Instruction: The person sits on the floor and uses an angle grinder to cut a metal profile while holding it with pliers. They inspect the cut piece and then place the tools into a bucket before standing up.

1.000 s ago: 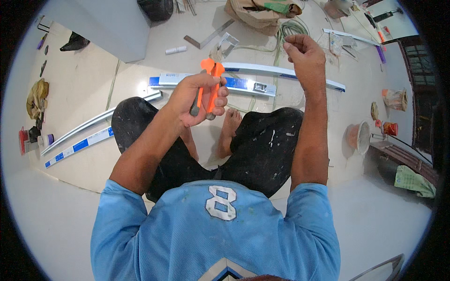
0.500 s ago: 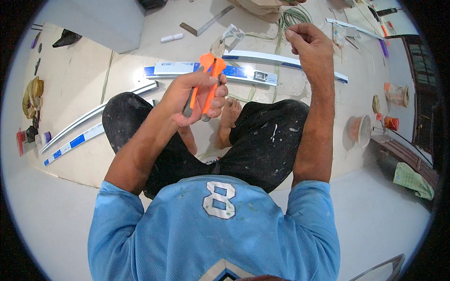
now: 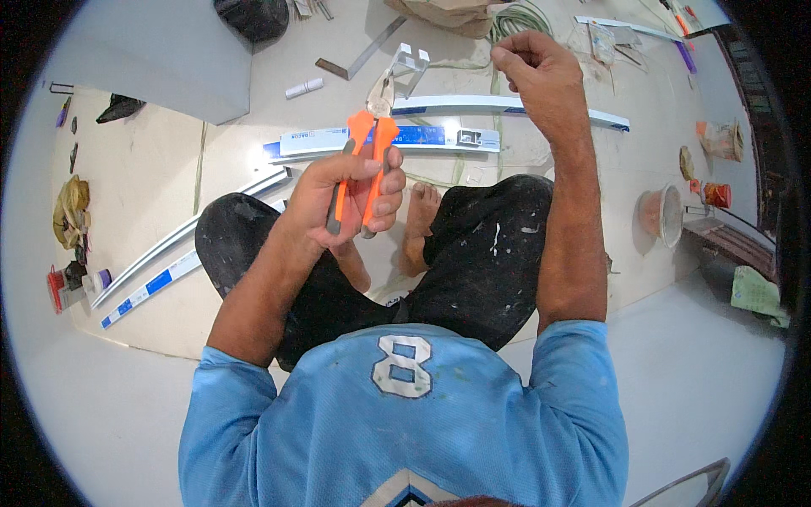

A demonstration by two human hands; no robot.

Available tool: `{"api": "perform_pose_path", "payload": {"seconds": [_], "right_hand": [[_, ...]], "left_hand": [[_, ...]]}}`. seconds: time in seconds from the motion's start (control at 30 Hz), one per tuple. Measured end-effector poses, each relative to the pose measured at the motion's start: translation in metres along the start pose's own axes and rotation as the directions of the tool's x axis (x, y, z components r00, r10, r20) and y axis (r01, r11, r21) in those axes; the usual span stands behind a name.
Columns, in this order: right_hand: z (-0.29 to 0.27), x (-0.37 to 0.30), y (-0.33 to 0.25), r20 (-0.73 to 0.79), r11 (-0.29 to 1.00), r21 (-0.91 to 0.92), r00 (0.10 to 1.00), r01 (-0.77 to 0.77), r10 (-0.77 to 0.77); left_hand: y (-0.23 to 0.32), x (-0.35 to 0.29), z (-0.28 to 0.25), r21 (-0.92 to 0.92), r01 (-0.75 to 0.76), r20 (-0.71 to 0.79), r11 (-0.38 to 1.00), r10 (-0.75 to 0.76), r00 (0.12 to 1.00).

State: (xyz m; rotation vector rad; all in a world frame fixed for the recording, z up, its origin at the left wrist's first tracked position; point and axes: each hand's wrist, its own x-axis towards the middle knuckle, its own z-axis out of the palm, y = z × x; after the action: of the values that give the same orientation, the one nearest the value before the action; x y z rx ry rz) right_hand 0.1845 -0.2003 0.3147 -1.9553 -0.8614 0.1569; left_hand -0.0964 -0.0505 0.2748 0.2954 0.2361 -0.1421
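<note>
My left hand [image 3: 312, 198] is wrapped round the orange and grey handles of a pair of pliers [image 3: 385, 133], which point up and away from me. In the jaws sits a small bent metal bracket [image 3: 412, 83], silvery white. To the right, my right hand [image 3: 547, 80] is raised with thumb and forefinger pinched together; whatever may be between them is too small to make out. Beneath the pliers, a white and blue metal rail [image 3: 317, 145] lies across the floor, with a second rail [image 3: 460, 103] just beyond it.
Two more rails [image 3: 160, 290] slant along the floor at left. A metal square [image 3: 372, 56] and a white marker [image 3: 304, 88] lie ahead. Farther off are a coil of green cable [image 3: 524, 21] and a brown bag [image 3: 443, 12]. A bucket [image 3: 670, 216] stands at right.
The bracket in the pliers has turned slightly, and its near end looks different. My right hand has shifted a little to the left. The whole view has tilted slightly.
</note>
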Motion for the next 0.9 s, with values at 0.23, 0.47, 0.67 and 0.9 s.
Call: {"api": "perform_pose_path", "payload": {"seconds": [0.23, 0.47, 0.67, 0.9], "right_hand": [[-0.001, -0.002, -0.004, -0.002, 1.000, 0.018, 1.000, 0.010, -0.010], [0.000, -0.001, -0.003, 0.016, 1.000, 0.023, 1.000, 0.001, -0.001], [0.003, -0.003, 0.000, -0.003, 0.997, -0.007, 0.997, 0.077, -0.077], [0.000, -0.004, -0.011, 0.049, 1.000, 0.007, 0.998, -0.024, 0.024]], "left_hand": [[-0.004, 0.003, -0.003, -0.001, -0.009, 0.118, 1.000, 0.009, 0.993], [-0.005, 0.003, 0.000, 0.020, -0.024, 0.094, 1.000, 0.022, 0.995], [-0.006, 0.003, -0.002, 0.040, -0.020, 0.106, 0.999, 0.016, 0.994], [-0.005, 0.003, -0.002, 0.008, -0.014, 0.149, 1.000, 0.012, 0.989]]}}
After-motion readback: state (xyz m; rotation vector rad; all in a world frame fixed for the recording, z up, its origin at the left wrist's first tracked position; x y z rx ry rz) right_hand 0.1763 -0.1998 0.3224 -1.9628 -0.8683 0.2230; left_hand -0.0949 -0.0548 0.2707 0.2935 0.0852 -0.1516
